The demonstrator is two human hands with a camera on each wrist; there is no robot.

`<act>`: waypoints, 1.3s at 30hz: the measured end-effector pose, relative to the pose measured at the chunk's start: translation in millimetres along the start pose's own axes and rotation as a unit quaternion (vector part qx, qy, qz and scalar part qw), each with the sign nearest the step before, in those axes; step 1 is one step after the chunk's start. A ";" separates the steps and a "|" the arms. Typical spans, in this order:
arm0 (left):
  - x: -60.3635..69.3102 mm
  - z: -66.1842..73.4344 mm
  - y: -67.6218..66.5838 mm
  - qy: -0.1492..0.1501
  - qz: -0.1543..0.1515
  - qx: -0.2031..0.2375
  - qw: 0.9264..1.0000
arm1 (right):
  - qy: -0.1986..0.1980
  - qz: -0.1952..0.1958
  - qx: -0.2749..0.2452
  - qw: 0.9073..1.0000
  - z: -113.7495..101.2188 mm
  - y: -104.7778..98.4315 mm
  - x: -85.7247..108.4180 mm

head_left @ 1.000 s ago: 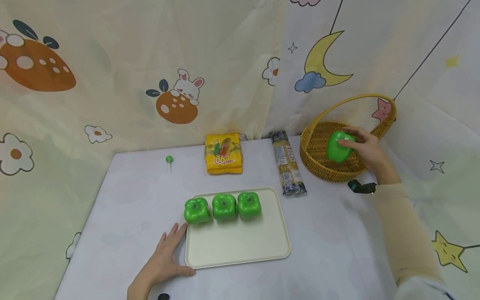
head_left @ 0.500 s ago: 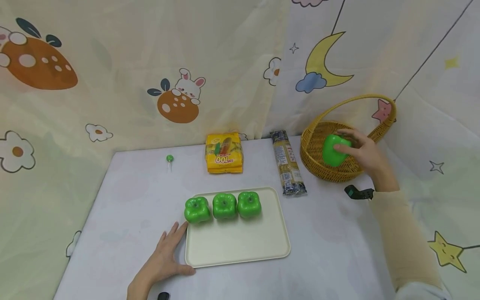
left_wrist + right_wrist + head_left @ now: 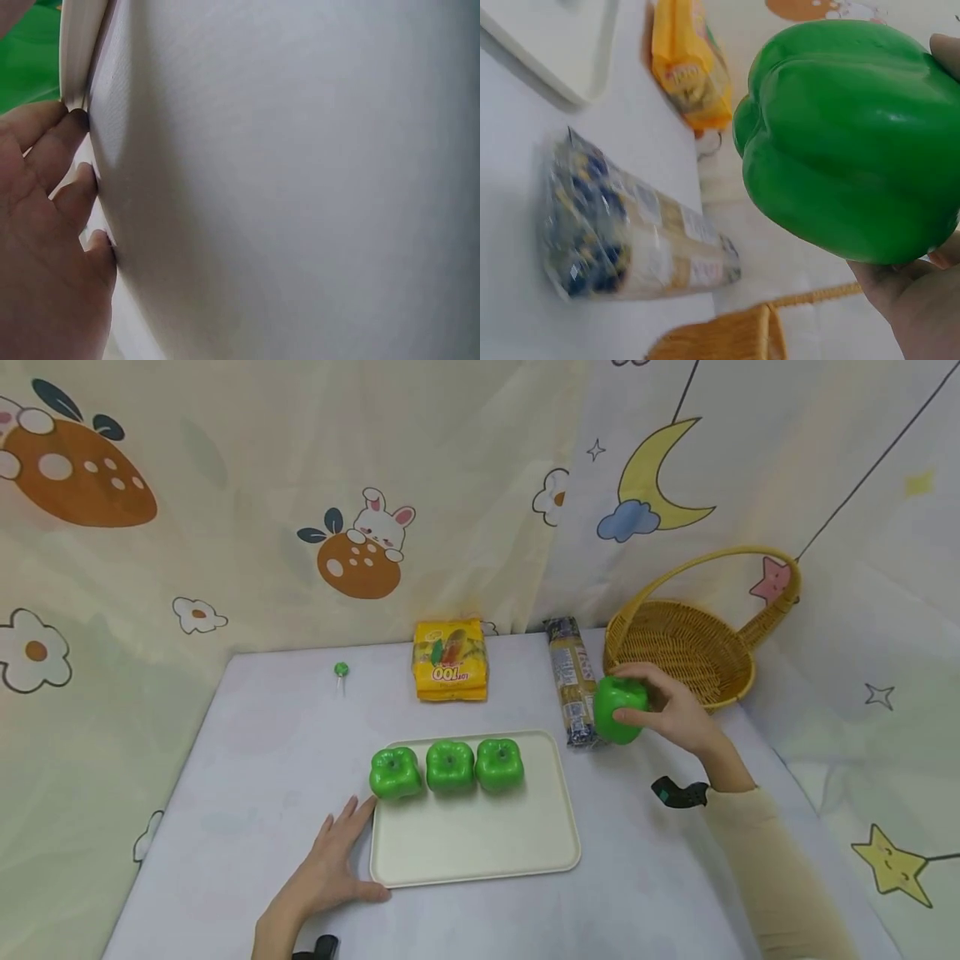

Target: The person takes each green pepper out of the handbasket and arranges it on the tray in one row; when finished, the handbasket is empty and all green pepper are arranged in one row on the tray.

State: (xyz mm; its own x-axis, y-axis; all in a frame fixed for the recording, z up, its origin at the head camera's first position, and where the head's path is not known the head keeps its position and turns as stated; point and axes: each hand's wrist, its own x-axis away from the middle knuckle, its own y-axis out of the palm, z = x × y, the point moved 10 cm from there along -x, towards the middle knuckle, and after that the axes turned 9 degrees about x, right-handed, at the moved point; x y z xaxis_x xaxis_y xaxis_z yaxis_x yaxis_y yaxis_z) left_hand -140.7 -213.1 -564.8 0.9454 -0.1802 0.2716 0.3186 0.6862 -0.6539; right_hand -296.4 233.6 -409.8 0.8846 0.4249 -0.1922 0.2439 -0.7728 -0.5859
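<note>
My right hand [image 3: 671,710] grips a green bell pepper [image 3: 619,710] between thumb and fingers, in the air in front of the wicker basket [image 3: 693,647]. In the right wrist view that bell pepper [image 3: 855,142] fills much of the picture. Three more green bell peppers [image 3: 450,767] stand in a row along the far side of the cream tray [image 3: 480,852]. At the tray's left edge my left hand [image 3: 326,868] rests with fingers spread, thumb at the near corner and fingertips by the far-left pepper. The left wrist view shows those fingers [image 3: 71,187] on the table.
A long printed packet [image 3: 573,685] lies between the tray and the basket, partly behind the held pepper. At the back stands a yellow snack bag [image 3: 450,662]. A green lollipop [image 3: 341,670] lies at the back left. Patterned cloth hangs behind the table.
My right hand has lifted the bell pepper out of the basket and carried it left and toward me, to beside the long packet. The left hand stays at the tray.
</note>
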 end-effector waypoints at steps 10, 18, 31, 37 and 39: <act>-0.5 -0.3 -1.1 -0.001 0.009 -0.001 1.000 | -0.064 -0.017 -0.030 0.997 -15.1 44.7 0.4; 1.3 0.9 -0.6 -0.002 0.000 0.014 1.000 | -0.056 -0.034 0.057 0.996 -15.9 88.6 3.3; 0.6 -0.2 -1.0 -0.001 0.002 0.017 1.000 | -0.066 -0.060 0.088 0.992 -18.1 115.1 10.3; -0.3 -2.3 0.1 -0.005 0.004 0.016 1.000 | -0.082 -0.062 0.106 0.989 -19.4 119.3 11.0; -0.5 -2.6 0.5 -0.004 0.002 0.014 1.000 | -0.081 -0.067 0.106 0.989 -19.3 121.4 11.2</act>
State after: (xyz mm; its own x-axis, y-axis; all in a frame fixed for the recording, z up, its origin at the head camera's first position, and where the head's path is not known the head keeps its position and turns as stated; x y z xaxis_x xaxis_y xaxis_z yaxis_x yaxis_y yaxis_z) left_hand -140.9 -214.5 -567.1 0.9463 -0.1713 0.2744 0.3121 0.7061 -0.6356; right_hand -249.2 135.4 -467.9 0.7704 0.6003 -0.2148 0.2509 -0.5952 -0.7634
